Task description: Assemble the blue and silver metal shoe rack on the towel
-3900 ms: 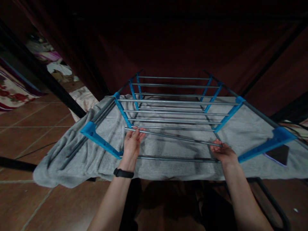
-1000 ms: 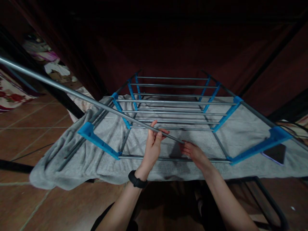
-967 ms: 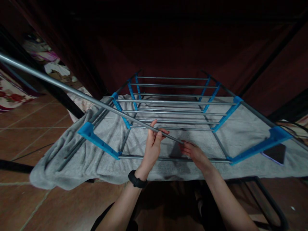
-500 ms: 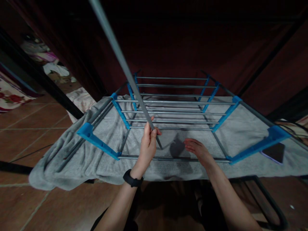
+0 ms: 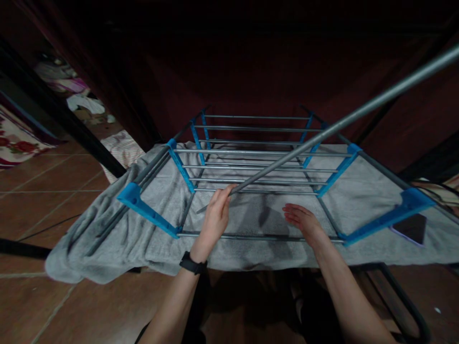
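My left hand (image 5: 214, 217), with a black band at the wrist, is closed round the near end of a long grey metal rod (image 5: 322, 134). The rod slants up and away to the upper right, over a rack (image 5: 258, 167) of grey bars and blue plastic brackets. The rack lies on a grey towel (image 5: 118, 239). My right hand (image 5: 303, 220) hovers open, fingers stretched to the left, just above the rack's nearest bar and apart from the rod.
A dark phone (image 5: 410, 228) lies on the towel at the right, behind a blue bracket (image 5: 387, 217). Dark red fabric hangs behind the rack. Brown floor tiles (image 5: 53, 191) spread to the left, with clothes and a black pole (image 5: 64, 119) beyond.
The rod came free of the rack and my right hand let go of it. My left hand swung its far end from the upper left, through upright, over to the upper right.
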`<state>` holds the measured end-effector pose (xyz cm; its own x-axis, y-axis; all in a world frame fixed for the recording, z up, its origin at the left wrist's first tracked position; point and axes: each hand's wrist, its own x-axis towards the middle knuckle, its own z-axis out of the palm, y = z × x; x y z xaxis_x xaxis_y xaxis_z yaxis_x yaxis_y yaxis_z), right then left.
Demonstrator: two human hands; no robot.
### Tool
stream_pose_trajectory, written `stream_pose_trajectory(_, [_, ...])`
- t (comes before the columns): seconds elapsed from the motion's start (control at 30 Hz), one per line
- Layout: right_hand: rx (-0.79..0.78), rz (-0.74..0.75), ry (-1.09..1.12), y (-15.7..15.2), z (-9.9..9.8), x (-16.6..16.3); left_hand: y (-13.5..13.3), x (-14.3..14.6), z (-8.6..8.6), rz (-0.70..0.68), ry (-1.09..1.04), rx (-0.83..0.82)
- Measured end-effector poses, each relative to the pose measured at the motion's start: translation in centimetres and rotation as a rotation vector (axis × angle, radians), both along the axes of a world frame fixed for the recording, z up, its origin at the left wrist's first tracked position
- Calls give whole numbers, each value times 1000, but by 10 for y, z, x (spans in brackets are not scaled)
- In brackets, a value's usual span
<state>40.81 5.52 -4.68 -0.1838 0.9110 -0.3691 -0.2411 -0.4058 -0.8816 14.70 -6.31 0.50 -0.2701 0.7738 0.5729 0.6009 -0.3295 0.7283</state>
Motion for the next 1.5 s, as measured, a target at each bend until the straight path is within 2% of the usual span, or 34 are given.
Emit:
stream_pose_trajectory(0.37, [31, -49, -7, 4, 3, 10, -6, -29, -24, 28, 365, -221])
stream_pose_trajectory(0.73, [13, -124, 108, 10, 6, 18, -11, -36, -31, 68, 696, -423])
stream_pose_trajectory(0.93, [12, -173, 212, 14, 6, 25, -12, -35, -33, 78, 793, -454])
stream_pose_trajectory(1.1, [-50, -214, 282, 17, 6, 29, -11, -35, -35, 94, 847, -452])
stream_pose_trajectory(1.5, [-264, -401, 237, 31, -5, 50, -14, -34, -35, 152, 928, -551])
